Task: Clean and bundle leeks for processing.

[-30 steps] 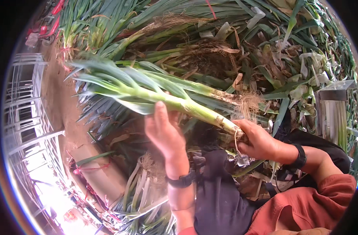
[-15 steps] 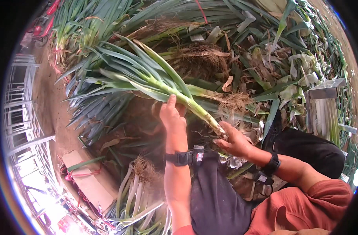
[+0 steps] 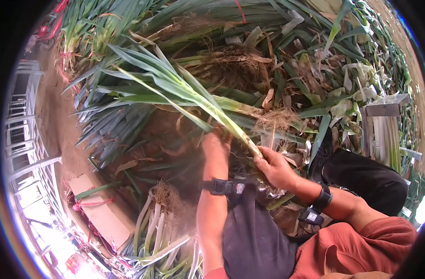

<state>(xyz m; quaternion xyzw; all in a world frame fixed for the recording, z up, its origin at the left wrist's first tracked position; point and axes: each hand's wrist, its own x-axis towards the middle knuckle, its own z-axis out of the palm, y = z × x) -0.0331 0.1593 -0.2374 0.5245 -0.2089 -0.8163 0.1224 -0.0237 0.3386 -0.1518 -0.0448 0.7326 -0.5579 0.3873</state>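
A leek (image 3: 207,104) lies slantwise in front of me, its green leaves up to the left and its pale base down to the right. My right hand (image 3: 276,168) is closed round the base end. Below the stalk, my left hand (image 3: 217,142) is closed at the lower end of an outer leek leaf (image 3: 197,122), which stands apart from the stalk. Some left fingers are hidden behind the leek. Just beyond the held one, another leek with bushy brown roots (image 3: 275,121) rests on the pile.
Leeks with dark leaves (image 3: 115,130) are heaped at left, and trimmed leeks (image 3: 159,228) lie near my left forearm. Leaf scraps (image 3: 324,79) cover the far right. A cardboard piece (image 3: 103,211) and a white metal rack (image 3: 29,149) are at left; a metal-topped stand (image 3: 384,109) is at right.
My left hand has moved down and slightly right from the stalk, drawing an outer leaf away from it. My right hand still grips the base, and the leek now tilts more steeply.
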